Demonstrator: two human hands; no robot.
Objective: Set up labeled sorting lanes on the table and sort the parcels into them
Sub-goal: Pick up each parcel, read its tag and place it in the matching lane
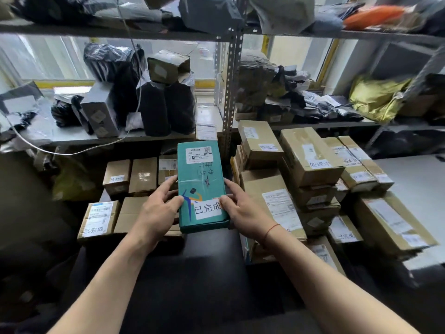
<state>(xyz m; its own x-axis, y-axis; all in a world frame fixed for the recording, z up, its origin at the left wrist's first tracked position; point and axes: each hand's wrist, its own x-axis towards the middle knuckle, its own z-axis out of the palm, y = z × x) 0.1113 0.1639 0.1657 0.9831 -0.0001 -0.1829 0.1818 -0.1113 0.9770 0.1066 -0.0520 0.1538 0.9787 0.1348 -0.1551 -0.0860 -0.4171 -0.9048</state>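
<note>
Teal cardboard fills the middle of the head view: a long, flat teal parcel (pixel 201 186) held out in front of us, its far end pointing away toward the metal shelving (pixel 230 75). A white shipping label sits at its far end, and a white tag reading 已完成 (pixel 208 208) is stuck near the end closest to us.

Our left hand (pixel 157 210) grips the parcel's left edge, fingers curled along the side and thumb on top. Our right hand (pixel 243 208) grips the right edge in the same way, its thumb touching the white tag. The two hands are apart, one on each long side, both clamped on the parcel.

Below and to the left, brown boxes lie in rows; the near-left box (pixel 98 219) carries the same 已完成 wording, while a box farther back (pixel 117 175) bears a different tag. To the right, a taller stack of brown boxes (pixel 310 160) carries other tags.

We judge the step in hand is placing this parcel with its matching group. To do it well, we would keep it level, match the tag wording first, then set it down flat beside the near-left box, tag facing up and readable.
</note>
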